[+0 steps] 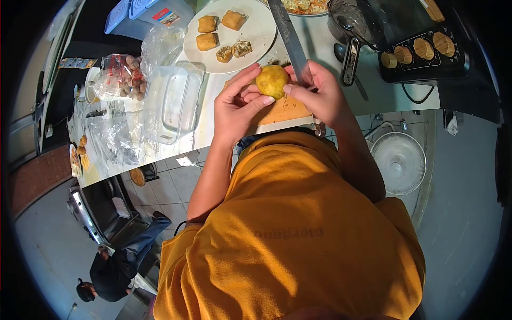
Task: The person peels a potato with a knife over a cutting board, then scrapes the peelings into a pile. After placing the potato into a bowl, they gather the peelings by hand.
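A round yellow potato (272, 81) with small brown marks is held above the wooden cutting board (285, 111). My left hand (238, 102) is closed around its left side, thumb below and fingers behind. In my right hand (321, 92) is a large knife (290, 40), its blade pointing away from me and its handle end showing below the palm. The right thumb also touches the potato's right side. Just beyond the hands, a white plate (197, 58) carries several browned square pieces (233, 20), some of them broken open with filling showing.
To the left are a clear plastic container (178, 106), a bag of small round items (125, 77) and blue-lidded tubs (154, 13). A dark pan (352, 50) and a black appliance (426, 56) stand right. A floor fan (398, 162) is below; another person (114, 269) sits lower left.
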`<state>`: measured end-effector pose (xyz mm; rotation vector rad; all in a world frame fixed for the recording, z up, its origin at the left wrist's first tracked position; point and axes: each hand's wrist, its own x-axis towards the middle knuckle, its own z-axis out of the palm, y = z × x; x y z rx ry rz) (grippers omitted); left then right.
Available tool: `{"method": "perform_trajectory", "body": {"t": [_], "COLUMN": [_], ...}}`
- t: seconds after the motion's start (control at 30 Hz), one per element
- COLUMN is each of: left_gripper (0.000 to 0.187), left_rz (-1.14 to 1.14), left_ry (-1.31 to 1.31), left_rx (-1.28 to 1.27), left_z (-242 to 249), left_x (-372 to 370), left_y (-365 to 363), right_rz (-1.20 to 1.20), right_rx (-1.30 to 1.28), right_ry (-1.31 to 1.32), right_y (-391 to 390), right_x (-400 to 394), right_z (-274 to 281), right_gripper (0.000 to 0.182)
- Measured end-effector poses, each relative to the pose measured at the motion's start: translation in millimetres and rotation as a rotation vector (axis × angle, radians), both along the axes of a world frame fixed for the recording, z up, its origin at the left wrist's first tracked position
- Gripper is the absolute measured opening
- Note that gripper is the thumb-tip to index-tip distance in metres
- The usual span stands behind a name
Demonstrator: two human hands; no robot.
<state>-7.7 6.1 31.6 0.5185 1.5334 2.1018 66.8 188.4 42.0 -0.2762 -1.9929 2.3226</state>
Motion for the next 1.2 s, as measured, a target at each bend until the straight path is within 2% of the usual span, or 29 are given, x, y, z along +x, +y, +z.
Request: {"method": "perform_trajectory", "body": {"t": [0.13, 0.3, 0.4, 0.5, 0.67, 0.73, 0.8, 0.93, 1.0, 1.1, 1.2], "left_gripper": [0.054, 0.056, 0.055, 0.054, 0.059, 0.060, 0.063, 0.064, 0.065, 0.066, 0.066], "left_rz": [-0.051, -0.054, -0.053, -0.035, -0.034, -0.019, -0.019, -0.043, -0.017, -0.070, -0.092], "left_ry": [-0.117, 0.175, 0.210, 0.137, 0.161, 0.154, 0.081, 0.049, 0.138, 0.067, 0.110], "left_rx": [-0.039, -0.049, -0.111, -0.090, -0.129, -0.156, 0.000, -0.010, -0.030, -0.042, -0.080], "left_z": [-2.9, -9.0, -6.9, -5.5, -3.9, -0.6, 0.5, -7.3, -11.4, -6.3, -6.7], "left_x": [-0.9, -2.2, -2.4, -1.6, -1.9, -0.4, 0.6, -0.6, -1.4, -1.6, -2.4], "left_y": [-2.2, 0.1, -0.6, -0.5, -1.0, 1.4, 4.0, 0.9, 0.5, -0.7, -1.9], "right_rz": [-0.044, -0.064, -0.052, -0.019, 0.047, 0.001, 0.002, 0.026, 0.018, 0.013, 0.010], "right_rx": [-0.002, 0.097, 0.133, 0.157, 0.224, 0.098, 0.085, 0.150, 0.132, 0.102, 0.106], "right_ry": [-0.034, -0.062, -0.056, -0.030, -0.022, -0.026, -0.025, -0.017, -0.030, -0.062, -0.080], "right_y": [-2.2, -3.5, -0.9, 2.4, 3.2, 2.9, 2.3, -0.4, 0.5, 0.1, -1.7], "right_x": [-0.8, -1.1, -2.0, -1.3, -1.8, -3.5, -4.1, -1.9, -2.8, -1.9, -2.5], "right_z": [-0.1, 6.6, 8.2, 7.2, 10.2, 3.3, 1.0, 11.2, 5.0, 9.4, 3.1], "right_gripper": [0.029, 0.027, 0.027, 0.026, 0.027, 0.026, 0.025, 0.020, 0.020, 0.020, 0.022]}}
